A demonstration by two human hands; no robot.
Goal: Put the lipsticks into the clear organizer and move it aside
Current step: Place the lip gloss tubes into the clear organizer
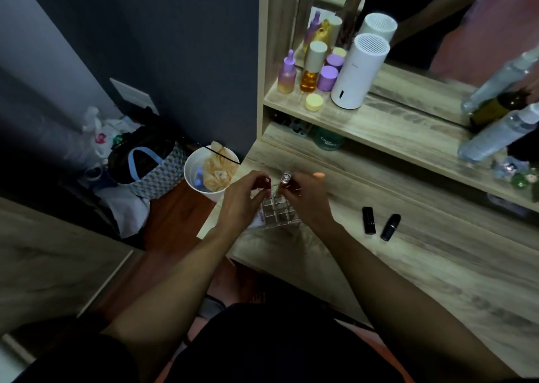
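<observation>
The wooden vanity desk (408,266) is being seen across the right half of the frame, with its shelf (408,126) running above it toward the upper right. A white cylindrical device (358,73) is being shown standing on that shelf in the upper centre, beside purple and amber bottles (309,70). A white bin (201,175) is being seen on the floor left of centre, just beside the desk edge.

At the centre of the frame, the clear organizer (278,212) is being kept on the desk's left end, partly covered by both hands. A dark red lipstick (264,182) is being pinched by the curled fingers of the left hand (242,204), above the organizer's far left cells. A silver-capped lipstick (285,180) is being gripped by the closed fingers of the right hand (309,201), over the far right cells. Whether either tube is already being seated in a cell cannot be told.

Two black lipsticks (369,220) (390,227) are being left lying on the desk right of centre, near each other and well apart from the organizer.
</observation>
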